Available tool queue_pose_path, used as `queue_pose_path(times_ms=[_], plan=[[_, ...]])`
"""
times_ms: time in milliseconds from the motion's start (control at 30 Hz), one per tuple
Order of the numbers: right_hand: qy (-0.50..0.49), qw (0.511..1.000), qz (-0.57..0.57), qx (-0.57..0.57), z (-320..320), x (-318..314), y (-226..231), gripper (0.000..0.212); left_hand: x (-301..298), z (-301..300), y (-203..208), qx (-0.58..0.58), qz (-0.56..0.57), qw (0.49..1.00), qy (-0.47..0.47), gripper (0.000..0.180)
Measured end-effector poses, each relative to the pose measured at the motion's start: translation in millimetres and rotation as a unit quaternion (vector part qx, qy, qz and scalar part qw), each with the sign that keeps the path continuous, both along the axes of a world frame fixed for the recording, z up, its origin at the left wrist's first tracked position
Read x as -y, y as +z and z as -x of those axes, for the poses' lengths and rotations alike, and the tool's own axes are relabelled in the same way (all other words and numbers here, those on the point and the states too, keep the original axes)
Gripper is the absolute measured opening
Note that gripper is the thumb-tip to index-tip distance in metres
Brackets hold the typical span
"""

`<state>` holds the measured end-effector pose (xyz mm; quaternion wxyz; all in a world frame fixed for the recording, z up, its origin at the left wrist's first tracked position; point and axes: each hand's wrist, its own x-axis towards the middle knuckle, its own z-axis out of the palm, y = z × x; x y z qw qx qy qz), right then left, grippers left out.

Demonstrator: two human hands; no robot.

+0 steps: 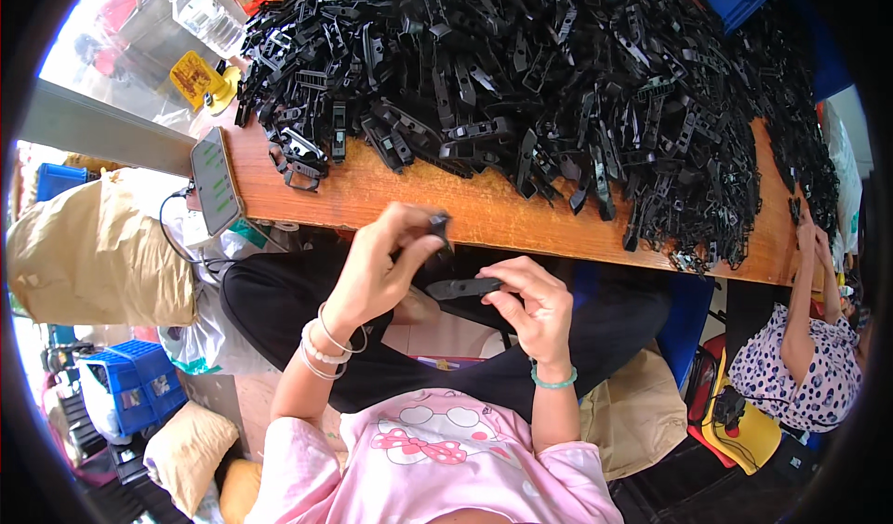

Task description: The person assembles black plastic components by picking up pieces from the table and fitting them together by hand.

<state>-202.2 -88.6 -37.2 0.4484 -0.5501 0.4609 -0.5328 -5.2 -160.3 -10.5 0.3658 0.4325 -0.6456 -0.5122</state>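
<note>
Head view shows the left hand point(379, 256) pinching a small black piece point(441, 230), blurred, and the right hand point(537, 306) pinching a long black part point(462, 289), both apart near the tabletop point(349, 189), where a large heap point(484, 68) seems left, though what is finished I cannot tell.

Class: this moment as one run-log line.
left hand: pinches small black part; right hand: holds elongated black part; wooden table: heaped black parts

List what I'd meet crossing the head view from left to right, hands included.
Large tan sack → digital display with green figures → left hand → right hand → yellow seat → co-worker's forearm.
</note>
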Motion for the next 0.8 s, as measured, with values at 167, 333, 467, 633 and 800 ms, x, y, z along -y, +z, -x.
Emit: queue_pose_path(times_ms=[167,333,467,633,800], plan=[[-0.032,0.987,0.076,-0.138,-0.7,0.1,15.1,0.024,-0.3,4.7,3.0,-0.032,-0.151,0.982,-0.111,0.025],[-0.081,0.977,0.092,-0.177,-5.2,-6.1,9.3,0.026,-23.5,15.1,6.8,0.102,0.029,0.988,-0.109,0.055],[-0.084,0.97,0.133,-0.183,-1.4,3.7,13.8,0.033,-24.2,12.1,4.4,0.091,0.057,0.987,-0.121,0.046],[-0.074,0.979,0.095,-0.165,-2.0,-0.7,7.7,0.035,-24.7,16.3,8.8,0.115,0.089,0.979,-0.142,0.043],[-0.073,0.987,0.074,-0.123,-2.4,0.5,6.8,0.03,-27.0,12.1,4.7,0.112,0.11,0.977,-0.144,0.043]])
